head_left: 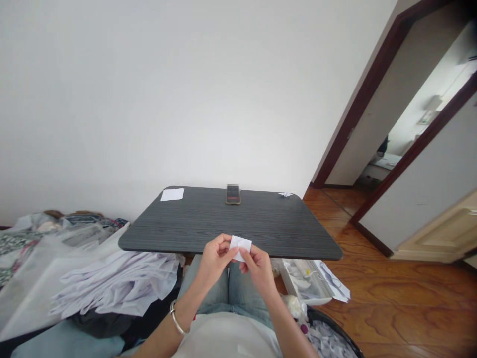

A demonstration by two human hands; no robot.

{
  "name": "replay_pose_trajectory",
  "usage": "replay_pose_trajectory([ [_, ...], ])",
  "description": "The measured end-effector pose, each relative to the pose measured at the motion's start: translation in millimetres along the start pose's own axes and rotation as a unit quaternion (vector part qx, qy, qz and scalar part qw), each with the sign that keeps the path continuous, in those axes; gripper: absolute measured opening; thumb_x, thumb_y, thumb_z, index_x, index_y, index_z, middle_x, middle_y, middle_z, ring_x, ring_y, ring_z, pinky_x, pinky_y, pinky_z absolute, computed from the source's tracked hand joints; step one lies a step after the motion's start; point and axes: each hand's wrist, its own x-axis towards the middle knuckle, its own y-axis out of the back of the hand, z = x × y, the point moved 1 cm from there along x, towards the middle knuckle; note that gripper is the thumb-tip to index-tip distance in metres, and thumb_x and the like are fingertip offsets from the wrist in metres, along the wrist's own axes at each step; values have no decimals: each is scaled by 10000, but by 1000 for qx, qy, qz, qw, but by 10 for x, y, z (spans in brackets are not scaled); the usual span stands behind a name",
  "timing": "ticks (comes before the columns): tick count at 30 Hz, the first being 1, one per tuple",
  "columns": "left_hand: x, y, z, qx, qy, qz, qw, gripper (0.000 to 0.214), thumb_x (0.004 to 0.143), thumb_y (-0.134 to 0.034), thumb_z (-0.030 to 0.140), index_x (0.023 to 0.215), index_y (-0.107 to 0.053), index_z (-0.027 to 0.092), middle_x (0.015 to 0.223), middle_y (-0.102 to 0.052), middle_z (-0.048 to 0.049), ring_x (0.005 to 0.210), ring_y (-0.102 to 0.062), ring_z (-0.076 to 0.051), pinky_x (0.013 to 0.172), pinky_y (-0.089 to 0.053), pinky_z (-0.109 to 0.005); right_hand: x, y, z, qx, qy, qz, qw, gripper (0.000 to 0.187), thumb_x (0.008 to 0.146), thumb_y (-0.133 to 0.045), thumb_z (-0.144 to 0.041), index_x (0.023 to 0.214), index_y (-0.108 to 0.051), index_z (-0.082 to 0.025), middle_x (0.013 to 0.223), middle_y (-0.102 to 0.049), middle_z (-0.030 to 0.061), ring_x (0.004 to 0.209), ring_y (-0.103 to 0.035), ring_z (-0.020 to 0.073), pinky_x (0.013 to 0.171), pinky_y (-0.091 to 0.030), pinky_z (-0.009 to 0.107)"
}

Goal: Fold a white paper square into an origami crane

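Note:
A small folded piece of white paper [240, 245] is pinched between both my hands just in front of the near edge of a dark grey table [208, 223]. My left hand [214, 258] grips its left side with thumb and fingers closed. My right hand [257, 266] holds its right side, fingers curled. A silver bangle [176, 319] sits on my left wrist. My lap in blue jeans lies below the hands.
On the table stand a phone [233, 194] at the far middle, a white paper sheet [172, 195] at the far left and a small folded paper figure [285, 194] at the far right. White cloth heaps [112, 283] lie left; packages [311, 281] and wooden floor right.

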Motion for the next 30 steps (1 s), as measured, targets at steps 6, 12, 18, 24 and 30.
replay_pose_trajectory([
  [6,10,12,-16,-16,15,3,1000,221,718,-651,313,782,-561,122,563,-593,15,510,-528,-102,517,-419,-212,-20,-9,0,-21,2,-18,1000,372,834,-476,-452,697,-604,-131,455,-471,-35,389,-416,80,394,-367,186],
  [12,2,34,13,-24,21,-5,999,223,702,-671,312,709,-534,136,567,-602,15,499,-524,-96,513,-402,-206,-49,-13,-34,-43,9,-32,999,341,831,-486,-443,755,-614,-135,474,-485,-29,410,-442,92,416,-400,197],
  [18,0,34,32,-10,26,-4,1000,238,692,-675,341,680,-563,131,590,-599,8,524,-522,-105,525,-407,-213,-58,-22,-61,-34,7,-35,999,340,825,-491,-464,723,-587,-154,470,-476,-33,402,-433,91,409,-400,196],
  [24,6,53,0,76,10,-33,997,292,763,-582,389,677,-608,111,570,-536,10,520,-454,-102,469,-341,-200,-52,-27,-49,-14,9,-35,999,354,822,-495,-476,673,-549,-159,457,-467,-40,392,-421,83,398,-375,188],
  [30,-12,38,20,59,-20,-20,998,311,766,-576,405,645,-590,119,555,-552,5,535,-486,-120,527,-359,-224,-50,-27,-50,-2,5,-55,998,361,829,-479,-484,681,-552,-163,457,-477,-41,400,-431,90,414,-377,194],
])
